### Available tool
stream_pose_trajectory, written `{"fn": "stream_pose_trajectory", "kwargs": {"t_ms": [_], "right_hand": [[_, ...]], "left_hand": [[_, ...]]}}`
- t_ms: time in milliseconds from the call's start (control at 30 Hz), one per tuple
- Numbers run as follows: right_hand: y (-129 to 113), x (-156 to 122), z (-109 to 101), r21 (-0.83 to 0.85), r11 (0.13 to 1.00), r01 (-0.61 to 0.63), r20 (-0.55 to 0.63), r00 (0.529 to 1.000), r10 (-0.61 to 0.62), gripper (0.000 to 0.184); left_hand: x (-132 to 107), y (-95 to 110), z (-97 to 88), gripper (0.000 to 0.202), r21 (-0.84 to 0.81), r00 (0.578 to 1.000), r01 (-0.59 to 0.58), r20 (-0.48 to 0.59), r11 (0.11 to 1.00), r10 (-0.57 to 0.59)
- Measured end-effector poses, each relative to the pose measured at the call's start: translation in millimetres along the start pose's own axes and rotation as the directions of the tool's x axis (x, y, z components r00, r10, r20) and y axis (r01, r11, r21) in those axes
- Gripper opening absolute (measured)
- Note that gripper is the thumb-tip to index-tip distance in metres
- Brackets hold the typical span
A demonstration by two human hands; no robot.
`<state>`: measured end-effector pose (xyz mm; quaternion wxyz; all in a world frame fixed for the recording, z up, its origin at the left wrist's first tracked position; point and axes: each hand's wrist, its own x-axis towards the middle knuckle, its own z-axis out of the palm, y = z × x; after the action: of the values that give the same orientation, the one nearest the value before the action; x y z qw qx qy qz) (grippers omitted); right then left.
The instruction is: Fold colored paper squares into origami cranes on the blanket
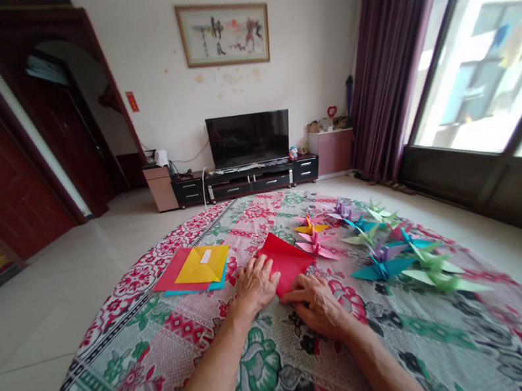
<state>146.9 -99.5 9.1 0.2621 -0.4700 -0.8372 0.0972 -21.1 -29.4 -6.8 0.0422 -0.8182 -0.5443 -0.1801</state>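
Observation:
A red sheet of folding paper (286, 264) lies on the patterned tablecloth in front of me, one corner pointing away and a flap showing along its far right side. My left hand (254, 284) rests palm down over its left edge, fingers stretched out. At the near corner, my right hand (319, 302) has its thumb and bent fingers on the paper's edge; their undersides are hidden. To the left lies a small stack of coloured paper, with a yellow sheet (214, 271) over a red sheet (170, 274) and a blue one below.
Several folded paper cranes stand on the right, including a pink crane (316, 244), a blue crane (383, 265) and a green crane (437, 273). The round table's tablecloth (182, 382) spreads beneath everything. Beyond are a television (250, 138) on a low cabinet and a purple curtain (385, 54).

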Motion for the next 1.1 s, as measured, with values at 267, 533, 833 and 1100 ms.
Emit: {"fn": "stream_pose_trajectory", "kwargs": {"t_ms": [267, 533, 833, 1100], "right_hand": [[0, -1, -1, 0.011, 1.000, -0.002, -0.010, 1.000, 0.002, 0.038], [1, -1, 0, 0.016, 1.000, 0.005, -0.052, 0.999, -0.004, 0.041], [1, 0, -2, 0.042, 0.999, -0.011, -0.006, 1.000, 0.011, 0.042], [3, 1, 0, 0.049, 0.999, 0.003, -0.020, 1.000, -0.002, 0.042]], "left_hand": [[3, -11, 0.3, 0.037, 0.002, 0.996, -0.080, -0.025, 0.997, 0.080], [3, -13, -1.5, 0.040, -0.060, 0.990, -0.122, 0.064, 0.991, 0.126], [6, -17, 0.7, 0.042, -0.085, 0.982, -0.141, 0.113, 0.986, 0.150], [8, -18, 2.1, 0.043, -0.078, 0.980, -0.124, 0.148, 0.989, 0.135]]}}
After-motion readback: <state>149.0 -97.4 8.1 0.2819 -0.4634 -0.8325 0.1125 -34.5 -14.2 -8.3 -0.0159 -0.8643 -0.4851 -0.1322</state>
